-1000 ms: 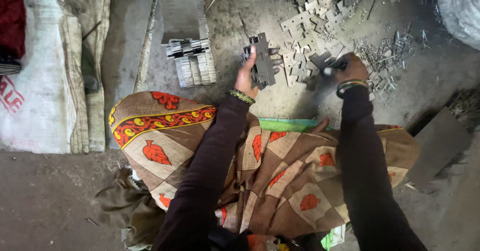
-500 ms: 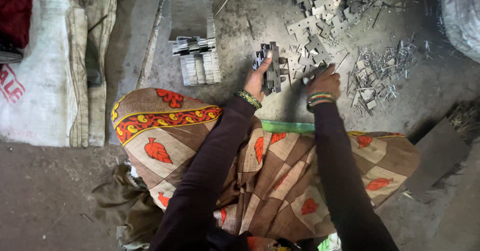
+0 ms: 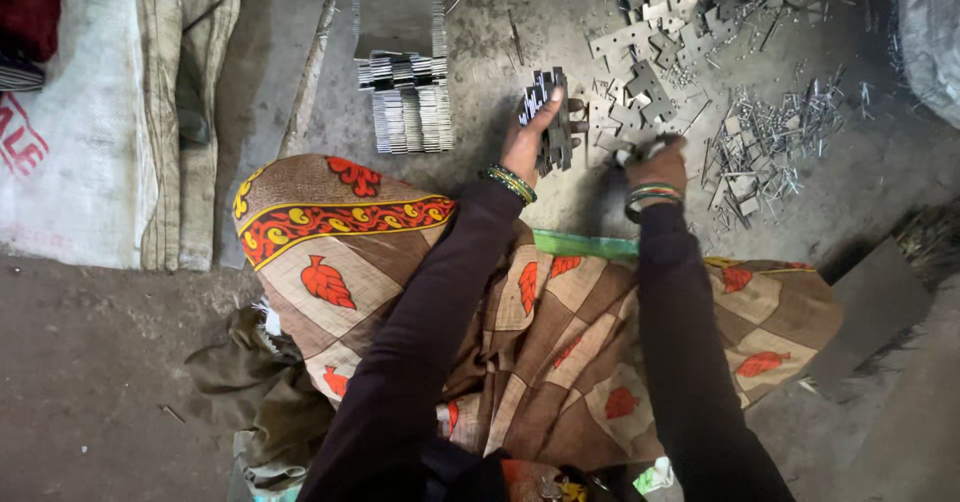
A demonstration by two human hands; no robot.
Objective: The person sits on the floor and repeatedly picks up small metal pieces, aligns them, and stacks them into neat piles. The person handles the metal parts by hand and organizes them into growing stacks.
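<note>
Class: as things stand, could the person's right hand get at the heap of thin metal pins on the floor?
Probably yes: the right hand is beside the pin heap, with only scattered flat metal pieces nearby.

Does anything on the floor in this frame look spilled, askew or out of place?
Mostly the loose metal. Flat cut pieces lie jumbled at top right, with thin pins scattered beside them, unlike the neat stack at upper left. The left hand holds a bundle of pieces; the right hand reaches into the jumble.
</note>
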